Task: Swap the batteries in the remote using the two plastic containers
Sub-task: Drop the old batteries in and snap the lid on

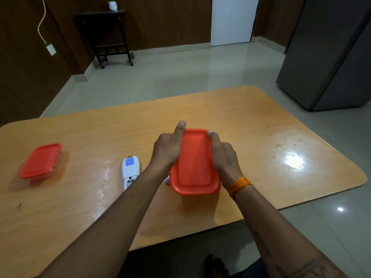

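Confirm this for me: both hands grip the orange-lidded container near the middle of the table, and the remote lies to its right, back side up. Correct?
Not quite. In the head view the remote lies left of the container that the left hand and right hand hold; the rest stands.

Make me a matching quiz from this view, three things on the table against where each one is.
Things:
1. Orange-lidded plastic container at far left
2. White remote lying face down
3. Orange-lidded plastic container in the middle

Places:
A. Gripped between left hand and right hand
B. Alone near the wooden table's left edge
C. Just left of the left forearm

Pairs: 1-B, 2-C, 3-A
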`<state>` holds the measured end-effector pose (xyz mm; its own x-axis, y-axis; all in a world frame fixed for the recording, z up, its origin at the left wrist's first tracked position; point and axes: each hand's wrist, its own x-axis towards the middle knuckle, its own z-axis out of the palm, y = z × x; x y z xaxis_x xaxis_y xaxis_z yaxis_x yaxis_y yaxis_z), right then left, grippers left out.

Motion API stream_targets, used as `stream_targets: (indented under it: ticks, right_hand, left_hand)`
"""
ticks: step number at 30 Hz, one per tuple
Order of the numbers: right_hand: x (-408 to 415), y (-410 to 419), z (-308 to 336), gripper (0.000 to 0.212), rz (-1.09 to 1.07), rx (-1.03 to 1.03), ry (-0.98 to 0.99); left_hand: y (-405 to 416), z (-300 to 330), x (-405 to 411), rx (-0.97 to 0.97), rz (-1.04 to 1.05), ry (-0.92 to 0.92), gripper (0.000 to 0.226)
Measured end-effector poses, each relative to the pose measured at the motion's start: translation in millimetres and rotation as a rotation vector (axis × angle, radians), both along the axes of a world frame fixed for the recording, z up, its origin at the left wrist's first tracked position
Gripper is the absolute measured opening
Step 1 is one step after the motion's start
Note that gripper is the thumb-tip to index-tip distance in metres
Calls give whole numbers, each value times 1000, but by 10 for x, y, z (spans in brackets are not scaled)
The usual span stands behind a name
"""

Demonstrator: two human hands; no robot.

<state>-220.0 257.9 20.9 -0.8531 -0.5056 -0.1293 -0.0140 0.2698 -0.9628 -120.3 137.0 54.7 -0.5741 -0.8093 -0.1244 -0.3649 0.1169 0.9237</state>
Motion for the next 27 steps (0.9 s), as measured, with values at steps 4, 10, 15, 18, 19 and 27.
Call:
stream_targets:
  ticks: [4,10,15,18,19,27]
  right_hand:
    - [-76,37,23,79,13,-35,-132]
    - [-97,58,56,74,3,-77,-167]
    - [-169,71,103,75,-102,-78,-156]
    - [-258,137,127,74,-175,-59,-109]
    - [-279,158,124,75,-178,-45,-98]
    - [-243,250,120,50,-131,-123,-159]
  left_hand:
    - [94,-42,-24,-2,-39,9,66]
    - [126,-51,-49,84,3,53,65]
    - [258,-61,58,93,24,80,69]
    - [405,-146,210,-105,38,37,36]
    - [440,-155,251,-123,34,35,31]
    - [318,-54,165,-118,122,42,30]
